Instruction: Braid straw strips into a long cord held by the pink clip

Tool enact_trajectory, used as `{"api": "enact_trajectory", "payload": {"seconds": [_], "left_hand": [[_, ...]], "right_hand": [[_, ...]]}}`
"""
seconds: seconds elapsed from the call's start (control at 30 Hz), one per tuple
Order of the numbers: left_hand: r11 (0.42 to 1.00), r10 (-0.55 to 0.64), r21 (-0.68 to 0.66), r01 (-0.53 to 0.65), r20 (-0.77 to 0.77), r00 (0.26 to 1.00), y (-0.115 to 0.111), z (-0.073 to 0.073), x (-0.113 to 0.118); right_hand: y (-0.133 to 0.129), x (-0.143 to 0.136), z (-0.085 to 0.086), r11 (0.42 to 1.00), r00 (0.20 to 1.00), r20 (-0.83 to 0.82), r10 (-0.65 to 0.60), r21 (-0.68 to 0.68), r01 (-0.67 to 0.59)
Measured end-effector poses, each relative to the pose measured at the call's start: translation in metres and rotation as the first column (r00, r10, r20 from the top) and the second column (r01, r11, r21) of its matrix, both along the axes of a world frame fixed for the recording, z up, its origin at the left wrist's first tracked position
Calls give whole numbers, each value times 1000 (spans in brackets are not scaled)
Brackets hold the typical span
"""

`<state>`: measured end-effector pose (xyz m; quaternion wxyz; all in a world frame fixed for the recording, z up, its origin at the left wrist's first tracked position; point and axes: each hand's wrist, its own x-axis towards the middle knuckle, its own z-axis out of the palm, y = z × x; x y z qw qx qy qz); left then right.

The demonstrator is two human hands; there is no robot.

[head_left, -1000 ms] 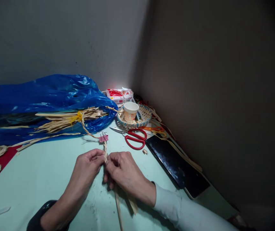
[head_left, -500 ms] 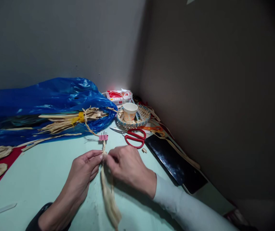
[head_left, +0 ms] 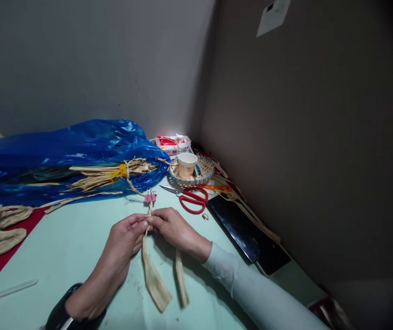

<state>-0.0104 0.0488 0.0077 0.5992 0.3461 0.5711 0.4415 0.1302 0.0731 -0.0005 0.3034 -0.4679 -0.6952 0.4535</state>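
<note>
A twisted cord of dried plant fibre (head_left: 150,209) runs down from a pink binder clip (head_left: 150,197) on the pale green tabletop. Just below the clip, my left hand (head_left: 124,236) pinches the cord between thumb and fingers. My right hand (head_left: 174,229) meets it there, its fingers closed on the same fibre. Two loose ends hang toward me: one wide flat strip (head_left: 157,286) under my left hand, and a narrower strip (head_left: 180,279) below my right wrist. My fingertips hide the point where the strands cross.
Red-handled scissors (head_left: 194,200) lie beyond my right hand, near a shallow woven basket (head_left: 212,172) holding a paper cup (head_left: 187,165). A black tablet (head_left: 244,229) is at right. Behind lies a blue plastic bag (head_left: 62,144) with a tied fibre bundle (head_left: 93,176). Woven soles (head_left: 2,243) sit at left.
My right hand has come in against my left fingertips and turned flatter. The two loose strips now hang apart, the narrower one further right. The view has shifted slightly.
</note>
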Motion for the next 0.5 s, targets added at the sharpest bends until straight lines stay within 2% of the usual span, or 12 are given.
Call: {"api": "enact_trajectory", "payload": {"seconds": [0.2, 0.33, 0.4, 0.5], "left_hand": [[990, -32, 130, 51, -141, 989, 1, -8, 1], [968, -8, 238, 80, -292, 956, -4, -3, 3], [955, -5, 271, 124, -400, 916, -7, 1, 3], [933, 0, 291, 209, -585, 811, -11, 2, 2]], "right_hand": [[3, 4, -7, 999, 999, -32, -42, -17, 42], [-4, 3, -3, 995, 994, -46, -100, -15, 99], [-6, 3, -3, 991, 989, -55, -134, -16, 134], [-7, 2, -7, 982, 980, -69, -188, -22, 187]]}}
